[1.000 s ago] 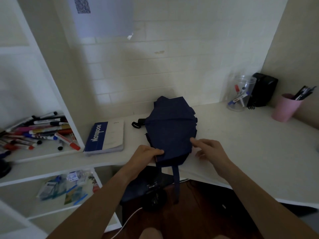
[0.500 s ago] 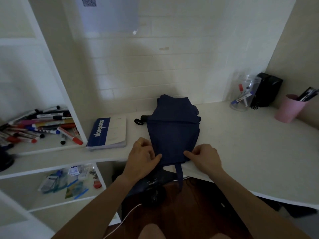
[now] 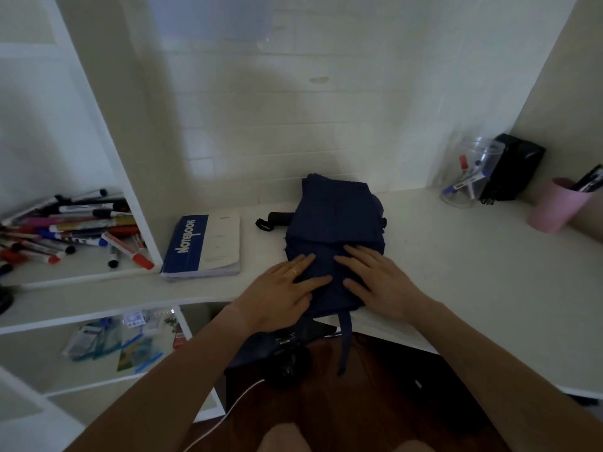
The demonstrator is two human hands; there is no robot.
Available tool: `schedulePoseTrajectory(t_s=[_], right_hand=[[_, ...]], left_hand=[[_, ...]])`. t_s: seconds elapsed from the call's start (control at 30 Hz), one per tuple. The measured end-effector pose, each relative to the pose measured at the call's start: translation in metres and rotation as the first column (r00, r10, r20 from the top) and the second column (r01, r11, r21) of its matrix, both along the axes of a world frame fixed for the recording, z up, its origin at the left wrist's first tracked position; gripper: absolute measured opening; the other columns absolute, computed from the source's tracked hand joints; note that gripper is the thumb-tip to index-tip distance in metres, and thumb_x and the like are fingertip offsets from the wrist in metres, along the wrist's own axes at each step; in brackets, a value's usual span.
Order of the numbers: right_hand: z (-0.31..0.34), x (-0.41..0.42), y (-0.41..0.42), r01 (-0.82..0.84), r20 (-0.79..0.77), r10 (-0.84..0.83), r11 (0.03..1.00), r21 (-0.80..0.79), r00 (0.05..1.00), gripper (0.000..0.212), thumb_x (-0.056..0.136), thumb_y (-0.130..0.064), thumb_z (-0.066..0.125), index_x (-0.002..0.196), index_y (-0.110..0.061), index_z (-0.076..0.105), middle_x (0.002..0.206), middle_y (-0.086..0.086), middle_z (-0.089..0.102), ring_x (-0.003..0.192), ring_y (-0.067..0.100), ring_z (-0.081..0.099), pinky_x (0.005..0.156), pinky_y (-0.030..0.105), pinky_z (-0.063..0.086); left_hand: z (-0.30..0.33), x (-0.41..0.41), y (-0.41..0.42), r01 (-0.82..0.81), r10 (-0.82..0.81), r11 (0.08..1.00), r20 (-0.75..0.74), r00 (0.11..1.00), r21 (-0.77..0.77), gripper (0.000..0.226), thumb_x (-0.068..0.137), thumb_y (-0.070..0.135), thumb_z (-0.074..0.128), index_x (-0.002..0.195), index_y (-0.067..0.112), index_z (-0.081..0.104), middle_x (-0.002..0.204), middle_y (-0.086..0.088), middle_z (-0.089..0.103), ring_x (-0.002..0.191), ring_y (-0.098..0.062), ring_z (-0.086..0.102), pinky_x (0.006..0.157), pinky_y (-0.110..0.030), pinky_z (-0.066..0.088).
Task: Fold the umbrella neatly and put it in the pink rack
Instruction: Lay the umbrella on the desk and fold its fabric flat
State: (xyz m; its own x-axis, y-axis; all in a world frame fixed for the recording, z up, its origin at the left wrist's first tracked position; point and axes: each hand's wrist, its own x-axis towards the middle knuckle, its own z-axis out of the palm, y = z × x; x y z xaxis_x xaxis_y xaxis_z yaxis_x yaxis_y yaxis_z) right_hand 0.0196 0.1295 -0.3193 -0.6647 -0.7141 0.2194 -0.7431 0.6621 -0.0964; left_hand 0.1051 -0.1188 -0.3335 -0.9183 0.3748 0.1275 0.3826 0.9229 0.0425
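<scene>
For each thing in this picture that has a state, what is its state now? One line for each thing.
Umbrella: lying flat on the desk, canopy partly folded, strap hanging over the edge.
Left hand: open, palm pressed on the canopy.
Right hand: open, palm pressed on the canopy.
Notebook: closed, lying flat.
Pink cup: upright, holding pens.
Clear jar: upright, no lid seen, holding pens.
Markers: lying loose on the shelf, capped.

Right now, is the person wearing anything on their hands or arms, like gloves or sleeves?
No gloves and no sleeves that can be seen: both forearms are bare right down to the bottom edge of the picture. The left hand has one thin gold-coloured ring on a finger. The right hand wears nothing that shows. No watch or bracelet is visible on either wrist.
</scene>
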Motion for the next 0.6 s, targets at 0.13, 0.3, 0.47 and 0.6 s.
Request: schedulePoseTrajectory(t_s=[0.13, 0.3, 0.47, 0.6], right_hand=[[-0.018, -0.007, 0.012, -0.001, 0.128, -0.027, 0.977, 0.215, 0.991, 0.065, 0.097, -0.065, 0.014, 0.156, -0.043, -0.001, 0.166, -0.013, -0.01, 0.152, 0.005, -0.009, 0.126, 0.033, -0.002], [-0.014, -0.012, 0.01, -0.024, 0.192, -0.029, 0.963, 0.269, 0.981, 0.076, 0.085, -0.079, 0.0, 0.153, -0.047, -0.012, 0.165, -0.013, -0.016, 0.151, 0.004, -0.016, 0.126, 0.034, -0.005], [-0.009, -0.011, 0.013, -0.052, 0.24, -0.003, 0.974, 0.222, 0.971, 0.074, 0.09, -0.076, 0.02, 0.155, -0.048, -0.002, 0.166, -0.017, -0.009, 0.152, 0.001, -0.01, 0.127, 0.033, 0.001], [0.026, -0.009, 0.008, 0.173, 0.316, -0.056, 0.918, -0.358, 0.947, 0.04, 0.082, -0.049, 0.073, 0.119, -0.033, 0.07, 0.129, -0.01, 0.067, 0.118, 0.008, 0.06, 0.102, 0.017, 0.044]], left_hand=[[0.004, -0.003, -0.01, -0.033, 0.041, 0.996, 0.095, 0.995, -0.084, 0.064, 0.094, 0.063, 0.005, 0.157, 0.053, 0.01, 0.171, -0.006, 0.012, 0.156, -0.021, 0.017, 0.126, -0.043, 0.016], [0.014, -0.019, 0.009, 0.009, 0.01, 0.995, -0.184, 0.983, 0.103, 0.054, 0.104, 0.045, 0.03, 0.132, 0.013, 0.063, 0.132, -0.01, 0.064, 0.114, -0.028, 0.062, 0.104, -0.047, 0.047], [-0.013, -0.016, 0.006, 0.026, -0.027, 0.999, 0.022, 0.999, 0.042, 0.063, 0.101, 0.066, 0.013, 0.16, 0.044, 0.007, 0.171, 0.005, 0.001, 0.157, -0.013, 0.0, 0.128, -0.037, 0.005], [-0.016, -0.014, 0.002, 0.022, -0.022, 1.0, -0.014, 1.0, 0.021, 0.059, 0.103, 0.066, 0.017, 0.158, 0.05, 0.003, 0.172, 0.005, 0.0, 0.158, -0.016, -0.002, 0.128, -0.037, 0.002]])
